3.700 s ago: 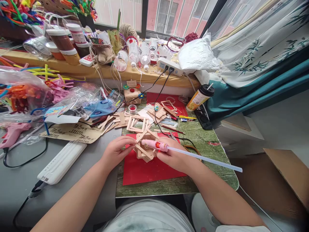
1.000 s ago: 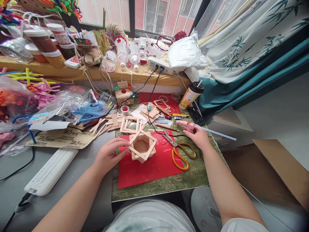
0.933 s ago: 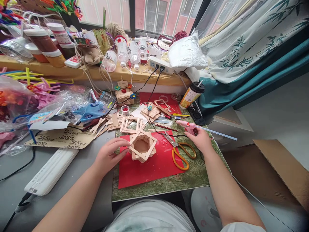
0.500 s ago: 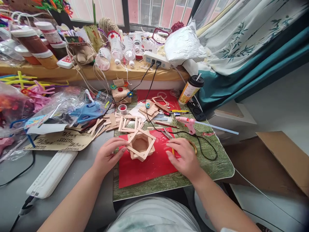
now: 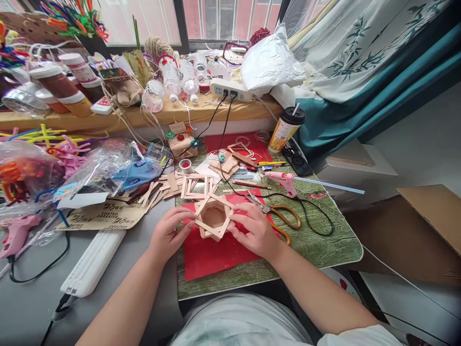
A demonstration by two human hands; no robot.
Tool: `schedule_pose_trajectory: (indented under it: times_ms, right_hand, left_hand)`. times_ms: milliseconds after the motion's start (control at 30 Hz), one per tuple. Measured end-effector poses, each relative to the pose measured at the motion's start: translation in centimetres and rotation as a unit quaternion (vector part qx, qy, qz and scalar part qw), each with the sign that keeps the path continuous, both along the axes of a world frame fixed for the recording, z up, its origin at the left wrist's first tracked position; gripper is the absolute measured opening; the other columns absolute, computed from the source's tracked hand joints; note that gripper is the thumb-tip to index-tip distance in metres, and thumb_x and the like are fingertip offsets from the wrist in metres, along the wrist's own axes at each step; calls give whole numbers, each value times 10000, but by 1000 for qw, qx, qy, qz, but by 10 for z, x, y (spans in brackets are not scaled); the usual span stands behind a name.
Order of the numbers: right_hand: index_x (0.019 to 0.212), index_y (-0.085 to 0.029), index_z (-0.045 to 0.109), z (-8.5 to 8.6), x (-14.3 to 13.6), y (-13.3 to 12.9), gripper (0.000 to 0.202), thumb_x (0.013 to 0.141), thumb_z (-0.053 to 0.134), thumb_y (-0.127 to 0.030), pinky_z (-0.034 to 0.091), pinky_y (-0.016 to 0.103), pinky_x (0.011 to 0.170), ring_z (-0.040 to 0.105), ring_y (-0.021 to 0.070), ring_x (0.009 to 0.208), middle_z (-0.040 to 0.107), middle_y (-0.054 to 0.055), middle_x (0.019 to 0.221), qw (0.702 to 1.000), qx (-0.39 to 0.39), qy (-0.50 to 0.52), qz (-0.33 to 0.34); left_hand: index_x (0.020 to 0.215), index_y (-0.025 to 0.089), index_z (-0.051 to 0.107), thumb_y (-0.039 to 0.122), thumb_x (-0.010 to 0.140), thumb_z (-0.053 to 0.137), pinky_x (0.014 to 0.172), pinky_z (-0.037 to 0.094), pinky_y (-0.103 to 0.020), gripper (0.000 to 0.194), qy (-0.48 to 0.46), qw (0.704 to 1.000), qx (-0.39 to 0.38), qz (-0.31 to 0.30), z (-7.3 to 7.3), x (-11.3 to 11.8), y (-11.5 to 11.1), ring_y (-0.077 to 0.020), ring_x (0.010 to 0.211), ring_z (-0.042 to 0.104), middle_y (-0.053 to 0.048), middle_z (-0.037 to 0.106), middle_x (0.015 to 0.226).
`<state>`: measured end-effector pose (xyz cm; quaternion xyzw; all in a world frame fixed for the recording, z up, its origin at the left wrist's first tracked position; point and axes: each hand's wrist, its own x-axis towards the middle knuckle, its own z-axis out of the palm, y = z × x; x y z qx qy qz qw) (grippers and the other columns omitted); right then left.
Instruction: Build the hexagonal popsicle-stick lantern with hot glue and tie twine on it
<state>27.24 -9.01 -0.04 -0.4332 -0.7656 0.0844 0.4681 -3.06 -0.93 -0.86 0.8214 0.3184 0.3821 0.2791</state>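
A star-shaped stack of wooden craft sticks [image 5: 213,232] with a hollow middle rests on the red sheet [image 5: 205,262]. Its left corner is pinched between the thumb and fingers of my left hand [image 5: 172,234]. On the opposite side my right hand [image 5: 254,229] grips the right edge of the stack. Just behind it lie loose square frames of sticks [image 5: 194,186]. Scissors with orange handles [image 5: 284,214] lie partly behind my right hand.
A pink glue gun [image 5: 284,181] with its cord lies at the right, near a lidded cup [image 5: 286,129]. Loose sticks [image 5: 173,185] and a craft-stick box [image 5: 183,145] stand behind. A white power strip [image 5: 94,264] lies at the left.
My right hand has moved left and taken hold of the stack's right side, uncovering more of the scissors. My left hand stays at the left corner. The view has shifted slightly left.
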Motion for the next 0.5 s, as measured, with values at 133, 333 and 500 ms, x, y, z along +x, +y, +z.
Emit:
schedule_pose_trajectory:
  times_ms: [133,333,500]
  right_hand:
    - [1281,-279,707,1,-1,0,303,998,753,-181,614,526,1053,710,299,1241,714,134,1280,1000,-3,6,-5]
    - [1280,-272,707,-2,-1,0,306,991,760,-183,615,526,1067,704,302,1251,708,138,1283,1000,-5,11,-5]
    - [1327,-272,693,-5,-2,-2,361,983,779,-205,605,528,1119,682,309,1318,667,155,1374,1000,-22,22,-2]
  left_hand:
    - [1252,268,742,165,1042,668,937,593,-345,245,4,1000,10,-5,2,2,0,-211,1062,727,-68,750,1154]
    - [1299,270,710,195,1021,706,959,596,-357,287,30,999,16,-12,4,2,0,-226,1100,713,-82,723,1197]
    - [1282,263,694,204,1019,715,967,594,-359,270,34,999,15,-13,3,2,1,-222,1092,702,-81,706,1183]
